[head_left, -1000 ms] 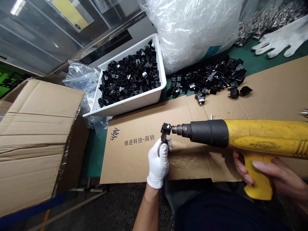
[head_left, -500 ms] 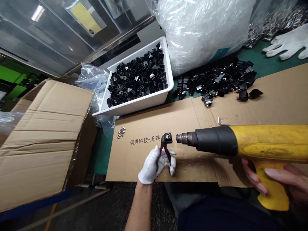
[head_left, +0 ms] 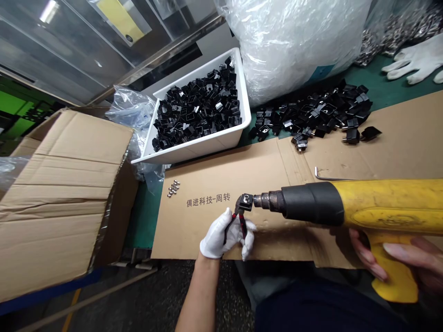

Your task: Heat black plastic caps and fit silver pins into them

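While cardboard [head_left: 207, 173] reads "俱进科技-周转" — left grip [head_left: 215, 237] pinching pliers [head_left: 243, 226], right grip [head_left: 417, 254] clasping heat gun [head_left: 387, 203].

Wears a plain white, close-fitting glove [head_left: 212, 240] on the left hand [head_left: 218, 234], ending at the wrist. Leaves the left forearm [head_left: 200, 293] and the right hand [head_left: 425, 266] bare. Shows dark navy clothing [head_left: 311, 306] at the near edge, greyish cloth [head_left: 247, 287] just left of it.

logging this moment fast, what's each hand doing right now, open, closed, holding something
Left hand: gloved, holding pliers that grip a black part.
Right hand: bare, closed around the grip of the yellow heat gun.
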Motion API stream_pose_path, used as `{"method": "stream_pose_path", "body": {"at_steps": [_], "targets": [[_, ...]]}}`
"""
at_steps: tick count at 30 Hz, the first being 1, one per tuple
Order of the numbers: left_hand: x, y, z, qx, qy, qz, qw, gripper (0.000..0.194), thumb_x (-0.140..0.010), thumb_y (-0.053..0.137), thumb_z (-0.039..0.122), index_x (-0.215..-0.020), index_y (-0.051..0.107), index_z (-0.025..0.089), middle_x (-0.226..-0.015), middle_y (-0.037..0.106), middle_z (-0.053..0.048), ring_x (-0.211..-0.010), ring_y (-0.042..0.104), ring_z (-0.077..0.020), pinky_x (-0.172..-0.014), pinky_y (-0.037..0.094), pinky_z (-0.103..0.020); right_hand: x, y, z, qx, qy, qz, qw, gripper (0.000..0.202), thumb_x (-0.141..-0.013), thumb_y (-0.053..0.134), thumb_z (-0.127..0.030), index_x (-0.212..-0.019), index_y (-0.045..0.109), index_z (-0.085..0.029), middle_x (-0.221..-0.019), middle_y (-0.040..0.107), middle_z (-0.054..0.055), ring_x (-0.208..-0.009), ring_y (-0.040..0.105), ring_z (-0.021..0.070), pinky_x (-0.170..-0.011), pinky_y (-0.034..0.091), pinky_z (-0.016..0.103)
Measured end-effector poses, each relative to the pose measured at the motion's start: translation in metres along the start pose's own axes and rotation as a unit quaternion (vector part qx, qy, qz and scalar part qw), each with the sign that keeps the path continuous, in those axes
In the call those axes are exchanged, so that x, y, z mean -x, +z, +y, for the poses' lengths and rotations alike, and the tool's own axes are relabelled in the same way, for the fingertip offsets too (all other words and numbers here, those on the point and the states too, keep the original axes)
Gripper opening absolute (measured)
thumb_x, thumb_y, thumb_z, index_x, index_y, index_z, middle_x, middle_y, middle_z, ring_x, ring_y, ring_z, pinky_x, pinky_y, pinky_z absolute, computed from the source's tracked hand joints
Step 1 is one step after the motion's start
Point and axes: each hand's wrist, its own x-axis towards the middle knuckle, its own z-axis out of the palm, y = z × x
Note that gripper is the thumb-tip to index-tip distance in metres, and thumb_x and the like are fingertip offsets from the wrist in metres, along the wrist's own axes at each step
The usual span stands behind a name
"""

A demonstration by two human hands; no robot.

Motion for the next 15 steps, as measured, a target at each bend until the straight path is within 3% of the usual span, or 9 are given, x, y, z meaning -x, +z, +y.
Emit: {"method": "stream_pose_path", "body": {"at_steps": [8,13,15], "targets": [[-0.0006,-0.0013,0.0014,0.009,-0.013,-0.015,1.0,0.078,-0.101,0.032,0.072,-0.107,0.075,0.008,-0.063,0.071,-0.011,-0.048,0.066,-0.0222,-0.048,0.053,-0.032,0.0009,-0.0052,0.0041,0.0,0.005,-0.019,1.0,0.041,-0.092,0.063,-0.054,-0.116,0.076,-0.023,-0.086,0.072,0.011,-0.062,0.066,0.0235,-0.058,0.057,0.034],[-0.0008,-0.001,0.0019,-0.003,-0.019,-0.015,1.0,0.081,-0.1,0.029,0.075,-0.108,0.074,0.008,-0.063,0.069,-0.01,-0.047,0.065,-0.0218,-0.048,0.052,-0.031,0.0018,0.0004,0.0025,-0.006,0.014,0.029,0.999,0.043,-0.088,0.066,-0.056,-0.111,0.077,-0.022,-0.082,0.071,0.011,-0.059,0.064,0.0225,-0.056,0.056,0.034],[-0.0008,-0.0011,0.0018,-0.005,-0.02,-0.017,1.0,0.081,-0.1,0.03,0.075,-0.11,0.074,0.007,-0.063,0.069,-0.01,-0.047,0.065,-0.0219,-0.048,0.052,-0.032,0.0014,0.0006,0.0014,0.001,0.006,0.019,1.0,0.042,-0.088,0.065,-0.056,-0.111,0.077,-0.023,-0.081,0.071,0.011,-0.058,0.064,0.0225,-0.056,0.056,0.033]]}}
